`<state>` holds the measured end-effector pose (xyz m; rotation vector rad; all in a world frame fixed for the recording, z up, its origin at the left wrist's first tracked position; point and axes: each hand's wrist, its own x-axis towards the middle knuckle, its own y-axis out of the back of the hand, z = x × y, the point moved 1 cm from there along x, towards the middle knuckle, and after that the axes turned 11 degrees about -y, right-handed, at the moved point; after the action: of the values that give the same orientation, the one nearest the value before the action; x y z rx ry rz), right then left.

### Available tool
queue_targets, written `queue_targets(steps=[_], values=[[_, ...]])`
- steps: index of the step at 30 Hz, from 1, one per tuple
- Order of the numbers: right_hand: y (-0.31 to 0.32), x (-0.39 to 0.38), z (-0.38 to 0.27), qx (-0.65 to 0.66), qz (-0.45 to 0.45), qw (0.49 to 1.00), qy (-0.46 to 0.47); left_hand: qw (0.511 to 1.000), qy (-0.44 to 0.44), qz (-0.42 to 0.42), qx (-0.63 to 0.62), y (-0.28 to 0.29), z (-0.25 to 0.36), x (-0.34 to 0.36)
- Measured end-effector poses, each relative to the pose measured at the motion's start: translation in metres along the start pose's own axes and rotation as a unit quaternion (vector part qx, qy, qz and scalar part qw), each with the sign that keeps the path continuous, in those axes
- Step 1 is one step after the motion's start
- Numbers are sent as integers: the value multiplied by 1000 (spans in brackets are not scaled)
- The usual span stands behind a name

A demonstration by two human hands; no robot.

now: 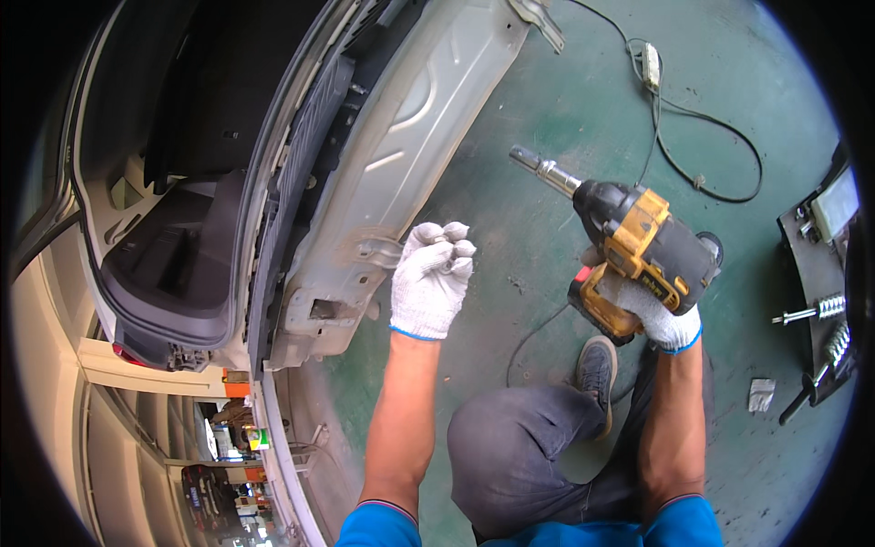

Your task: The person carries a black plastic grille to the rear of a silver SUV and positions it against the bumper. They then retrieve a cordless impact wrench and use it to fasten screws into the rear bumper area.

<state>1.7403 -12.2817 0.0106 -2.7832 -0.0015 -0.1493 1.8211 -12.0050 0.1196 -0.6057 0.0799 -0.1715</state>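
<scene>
My right hand [665, 319], in a white knit glove with a blue cuff, is wrapped round the handle of a yellow and black cordless impact wrench [645, 237]. A long silver socket [545, 170] on its nose points up and left, toward the bare rear panel [406, 137] of a car body. My left hand [430, 284], gloved the same way, is raised close to that panel's lower edge with its fingers curled in. Whatever those fingers may hold is hidden. Near the left hand, the panel has a bracket [375, 251] and a rectangular hole [330, 310].
A grey cable with a white power strip [650, 66] loops over the green floor [529, 301]. At the right lies a dark part [802, 260] with coil springs [837, 345] beside it, and a small crumpled packet [761, 395]. My bent leg [519, 438] is below.
</scene>
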Motion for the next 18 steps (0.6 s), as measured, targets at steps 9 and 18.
queue_targets(steps=[9,18], values=[[-10,3,23,247,-113,960,-71,999,-33,-26,19,-20,-22,26],[-25,0,38,261,-170,942,-127,937,-138,24,320,-40,-8,10]])
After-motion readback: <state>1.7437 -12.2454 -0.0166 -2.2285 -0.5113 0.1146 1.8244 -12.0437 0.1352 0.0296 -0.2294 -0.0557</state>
